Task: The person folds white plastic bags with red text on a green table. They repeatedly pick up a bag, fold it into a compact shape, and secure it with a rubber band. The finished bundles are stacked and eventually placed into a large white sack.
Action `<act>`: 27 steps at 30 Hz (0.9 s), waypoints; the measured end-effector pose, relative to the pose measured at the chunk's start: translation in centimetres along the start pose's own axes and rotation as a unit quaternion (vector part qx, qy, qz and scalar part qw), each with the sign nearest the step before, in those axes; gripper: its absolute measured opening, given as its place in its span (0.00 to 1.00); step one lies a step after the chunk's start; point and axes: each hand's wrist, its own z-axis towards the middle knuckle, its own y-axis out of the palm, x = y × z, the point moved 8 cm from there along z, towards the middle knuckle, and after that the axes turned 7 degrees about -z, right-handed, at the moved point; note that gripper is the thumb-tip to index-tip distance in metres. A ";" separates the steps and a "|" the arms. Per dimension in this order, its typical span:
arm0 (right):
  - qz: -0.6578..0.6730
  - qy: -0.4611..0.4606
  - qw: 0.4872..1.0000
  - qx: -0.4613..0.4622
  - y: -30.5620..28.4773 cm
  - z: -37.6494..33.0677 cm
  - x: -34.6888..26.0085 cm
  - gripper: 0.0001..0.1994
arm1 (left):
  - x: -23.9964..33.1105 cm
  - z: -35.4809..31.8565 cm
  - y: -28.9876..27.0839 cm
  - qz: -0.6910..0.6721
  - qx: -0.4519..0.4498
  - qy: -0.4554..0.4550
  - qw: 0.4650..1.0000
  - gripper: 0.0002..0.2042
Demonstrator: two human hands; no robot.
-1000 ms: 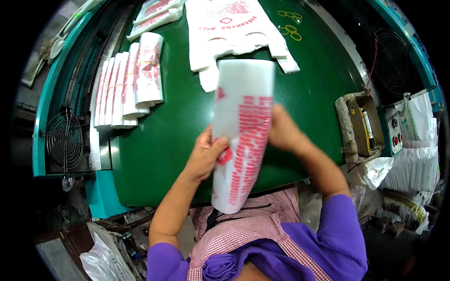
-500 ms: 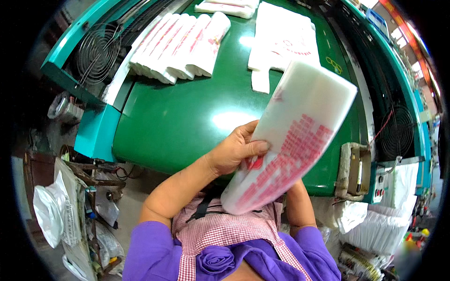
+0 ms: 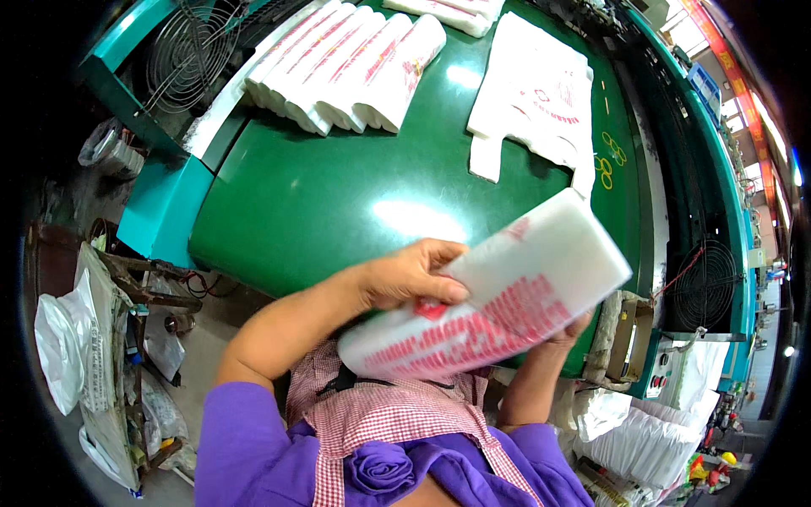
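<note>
I hold a thick folded bundle of white plastic bags with red print (image 3: 498,296) above the near edge of the green table (image 3: 321,203). My left hand (image 3: 410,275) lies on top of the bundle's near end, fingers curled over it. Most of my right hand (image 3: 574,325) is hidden beneath the bundle; only its fingertips show at the lower right edge. The bundle lies tilted, its far end raised toward the right.
A row of folded bag bundles (image 3: 346,63) lies at the table's far left. A flat stack of white handled bags (image 3: 536,97) lies far centre. Fans sit at the upper left (image 3: 190,51) and right (image 3: 705,283). Loose bags pile at the lower right (image 3: 650,431).
The bundle has swung from upright to nearly flat, tilted right. My view has turned, so the table and folded bundles now appear further up and left.
</note>
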 end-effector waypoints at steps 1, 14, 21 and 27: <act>0.172 0.028 0.919 -0.352 5.0 -0.8 -1.9 0.32 | 1.2 -0.1 -0.9 0.126 0.027 0.015 0.992 0.23; -0.269 -0.108 0.939 -0.184 4.2 3.7 5.5 0.29 | 8.9 0.3 -9.0 0.122 0.279 0.297 0.905 0.07; -0.448 -0.313 0.808 -0.221 17.3 17.2 6.7 0.23 | 16.9 0.7 -6.1 0.619 0.273 0.457 0.577 0.19; -0.639 -0.213 0.666 -0.321 19.8 27.1 11.9 0.15 | 19.0 3.5 -13.8 0.840 0.253 0.327 0.351 0.19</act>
